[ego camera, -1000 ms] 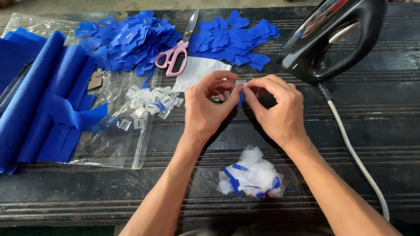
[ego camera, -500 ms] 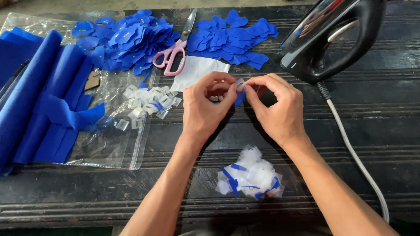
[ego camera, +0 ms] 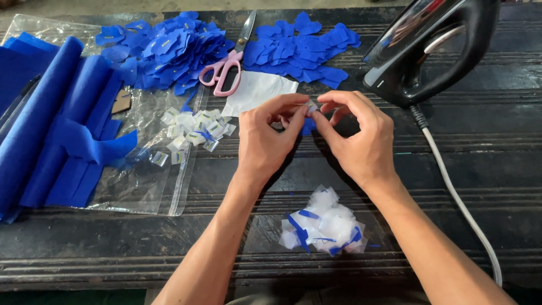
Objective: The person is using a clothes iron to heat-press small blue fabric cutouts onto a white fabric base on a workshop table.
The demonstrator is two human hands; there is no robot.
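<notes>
My left hand [ego camera: 268,135] and my right hand [ego camera: 357,134] meet over the middle of the dark table, fingertips pinched together on one small white-and-blue tab [ego camera: 310,108]. A scrap of blue shows just under the fingers. Close to me lies a small heap of white and blue scraps [ego camera: 323,223]. To the left of my left hand, a loose cluster of small white tabs [ego camera: 195,131] rests on a clear plastic bag [ego camera: 141,186].
Pink-handled scissors [ego camera: 227,68] lie at the back between two piles of cut blue pieces [ego camera: 164,49] [ego camera: 305,48]. A white paper sheet [ego camera: 255,91] sits under them. Blue fabric rolls [ego camera: 53,124] fill the left. A black iron [ego camera: 435,48] stands at right, its white cord [ego camera: 463,203] trailing toward me.
Both hands stay pinched on the small tab; the fingers have shifted slightly around it. Nothing else on the table has moved.
</notes>
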